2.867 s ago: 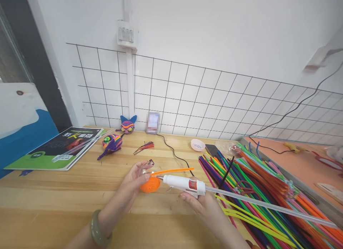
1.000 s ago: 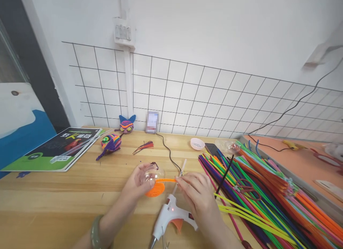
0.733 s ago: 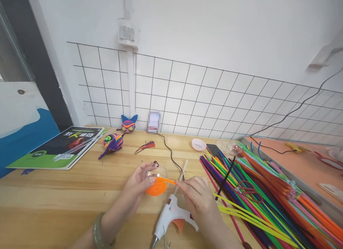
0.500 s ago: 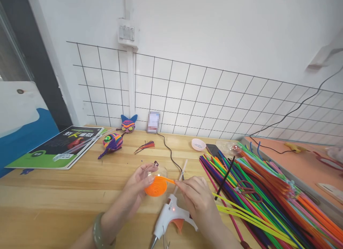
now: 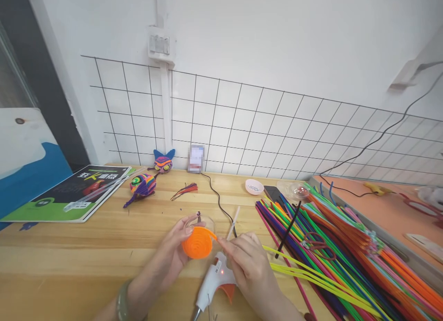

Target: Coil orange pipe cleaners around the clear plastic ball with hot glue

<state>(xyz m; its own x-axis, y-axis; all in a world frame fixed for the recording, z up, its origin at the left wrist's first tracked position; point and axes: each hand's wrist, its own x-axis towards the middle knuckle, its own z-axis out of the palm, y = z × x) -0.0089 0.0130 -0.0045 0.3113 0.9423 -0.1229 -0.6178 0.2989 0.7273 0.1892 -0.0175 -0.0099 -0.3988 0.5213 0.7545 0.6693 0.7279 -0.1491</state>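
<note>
My left hand [image 5: 175, 245] is closed around a clear plastic ball [image 5: 209, 223], whose near side is covered by a flat spiral of orange pipe cleaner [image 5: 197, 243]. The fingers of my right hand [image 5: 247, 261] pinch the loose end of that orange pipe cleaner, to the right of the coil. A white hot glue gun [image 5: 212, 277] lies on the table below my hands, its red light lit and a glue stick [image 5: 234, 219] poking out of its back. My right hand hides part of its handle.
Pipe cleaners in many colours [image 5: 325, 252] spread over the right side. A pink dish [image 5: 254, 187], a dark phone [image 5: 272, 193] and a clear half-shell [image 5: 299, 190] sit behind. Two striped pipe-cleaner figures [image 5: 143, 186] and a magazine [image 5: 72, 192] are at left.
My right hand has moved slightly left, closer to the coil, and the free orange end between my hands looks shorter. The view has shifted a little.
</note>
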